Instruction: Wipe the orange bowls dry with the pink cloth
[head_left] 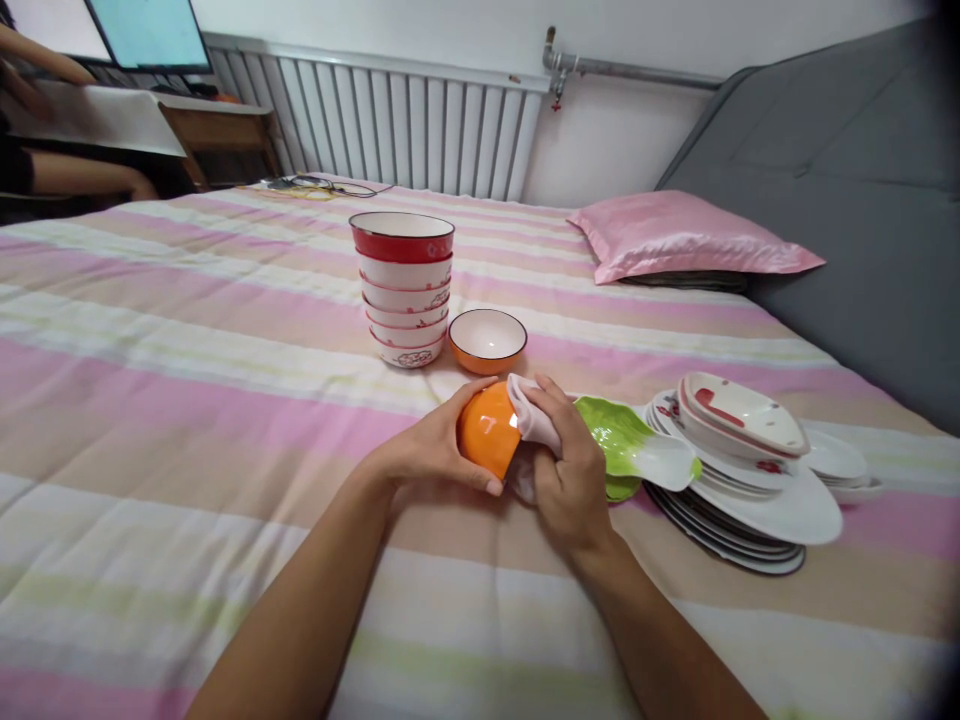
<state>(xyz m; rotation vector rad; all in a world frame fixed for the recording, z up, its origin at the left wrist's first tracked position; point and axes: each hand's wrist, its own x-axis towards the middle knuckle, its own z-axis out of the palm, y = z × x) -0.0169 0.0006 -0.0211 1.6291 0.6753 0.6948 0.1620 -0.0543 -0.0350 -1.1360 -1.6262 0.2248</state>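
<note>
An orange bowl [487, 432] is tipped on its side between my hands, its glossy outside toward me. My left hand [435, 440] wraps round its left side, thumb along the lower edge. A pale pink cloth [534, 415] is bunched in my right hand [571, 470], which presses it over the bowl's right rim; part of the cloth hangs below. Just beyond stands another orange bowl [488, 340], upright, white inside with a dark rim. To its left rises a stack of red and white bowls [405, 300].
Right of my hands lie green leaf-shaped dishes [619, 440] and piled plates [787, 505] with a squarish bowl [746, 412] on top. A pink pillow [690, 235] rests near the grey headboard [840, 190]. Cables [322, 186] lie at the bed's far edge. Another person [75, 172] sits at the far left.
</note>
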